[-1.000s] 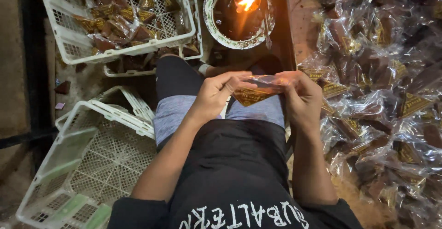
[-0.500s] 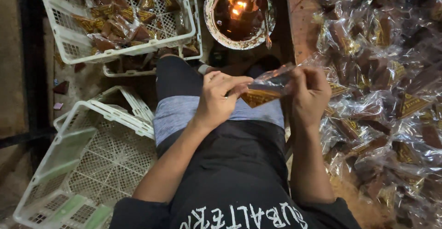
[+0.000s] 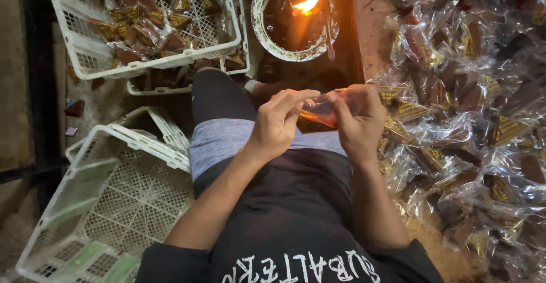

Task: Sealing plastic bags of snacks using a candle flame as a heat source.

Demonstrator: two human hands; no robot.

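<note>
At the near left sits a white plastic lattice crate [image 3: 108,215] with nothing in it, stacked askew on another like it. Far left, a second white lattice crate [image 3: 142,24] is partly filled with clear-wrapped brown packets with gold labels [image 3: 145,24], so a share of the packets looks finished, though that crate has room left and the near one is untouched.

In the middle, over the person's lap, the left hand [image 3: 276,125] pinches one end of a small clear plastic packet holding a brown piece [image 3: 319,111] between thumb and forefingers. The right hand [image 3: 359,119] grips the other end, fingers curled around it. The packet is held in the air between both hands, just this side of a round metal dish with a burning flame [image 3: 296,15], the open end seemingly not yet at the flame.

To the right, a large heap of clear-wrapped brown packets [image 3: 472,106] covers the floor. I cannot tell whether these are sealed; judging by the bulk, much work seems left.
</note>
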